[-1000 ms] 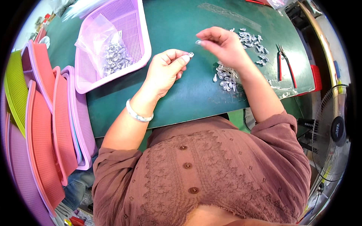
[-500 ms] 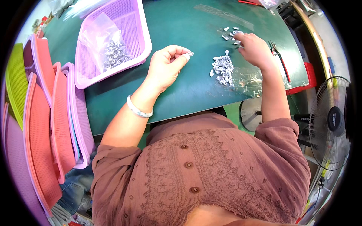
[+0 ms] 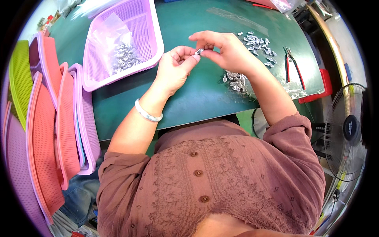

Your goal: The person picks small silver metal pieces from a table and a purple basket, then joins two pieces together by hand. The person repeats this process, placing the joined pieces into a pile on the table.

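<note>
The left hand (image 3: pixel 175 71) pinches a small silvery piece (image 3: pixel 199 51) between thumb and forefinger; the right hand (image 3: pixel 229 51) meets it there, thumb and a finger at the far tip, forefinger lifted, though I cannot tell whether it grips too. The piece is small and looks smooth, so it could slip if the two hands pull unevenly or one lets go early. Close behind the right hand, toward the body, lies the near pile (image 3: pixel 237 83), partly hidden by the wrist; lowering that forearm might scatter it. The far pile (image 3: pixel 256 42) sits just beyond the right hand, loosely spread, easily nudged by a wide reach. Bare table (image 3: pixel 185 98) lies below both hands, down to its near edge. To the left hand's left, the basket (image 3: pixel 144 31) stands close, its rim limiting sideways travel; a bag (image 3: pixel 106 31) of similar pieces slumps inside. Well right of the right hand, pliers (image 3: pixel 294 69) lie near the table's right edge, and past that edge stands a fan (image 3: pixel 349 130).
</note>
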The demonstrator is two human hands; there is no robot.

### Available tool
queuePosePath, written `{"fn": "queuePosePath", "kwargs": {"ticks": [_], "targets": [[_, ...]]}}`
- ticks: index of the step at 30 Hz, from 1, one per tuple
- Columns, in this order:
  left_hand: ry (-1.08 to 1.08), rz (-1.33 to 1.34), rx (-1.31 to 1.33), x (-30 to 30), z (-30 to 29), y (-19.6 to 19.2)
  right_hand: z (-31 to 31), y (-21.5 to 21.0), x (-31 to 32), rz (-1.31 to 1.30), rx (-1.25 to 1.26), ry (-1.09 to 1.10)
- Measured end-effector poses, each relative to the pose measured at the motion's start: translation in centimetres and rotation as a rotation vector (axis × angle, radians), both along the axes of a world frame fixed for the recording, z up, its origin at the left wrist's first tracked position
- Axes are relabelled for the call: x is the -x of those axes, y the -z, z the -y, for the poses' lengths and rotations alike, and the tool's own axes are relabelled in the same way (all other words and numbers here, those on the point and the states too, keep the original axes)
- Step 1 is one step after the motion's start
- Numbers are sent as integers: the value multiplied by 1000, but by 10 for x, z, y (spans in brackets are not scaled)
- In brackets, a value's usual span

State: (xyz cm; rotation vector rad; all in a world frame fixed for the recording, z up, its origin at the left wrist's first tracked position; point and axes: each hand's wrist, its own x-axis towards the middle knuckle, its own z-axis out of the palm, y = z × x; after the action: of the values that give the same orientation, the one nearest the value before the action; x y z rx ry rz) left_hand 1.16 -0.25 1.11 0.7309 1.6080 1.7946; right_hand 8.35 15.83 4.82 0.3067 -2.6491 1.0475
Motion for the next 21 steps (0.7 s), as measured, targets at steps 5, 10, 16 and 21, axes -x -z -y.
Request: {"fn": "queuePosePath", "kwargs": {"ticks": [5, 10, 16, 21], "targets": [[13, 100, -59, -2, 1, -1, -10, 15, 5, 148, 613, -78], [7, 85, -57, -2, 1, -1, -10, 21, 5, 197, 804, -99], [23, 118, -86, -2, 2, -2, -12, 28, 5, 242, 951, -126], [28, 126, -113, -3, 1, -3, -13, 30, 5, 264, 980, -142]]}}
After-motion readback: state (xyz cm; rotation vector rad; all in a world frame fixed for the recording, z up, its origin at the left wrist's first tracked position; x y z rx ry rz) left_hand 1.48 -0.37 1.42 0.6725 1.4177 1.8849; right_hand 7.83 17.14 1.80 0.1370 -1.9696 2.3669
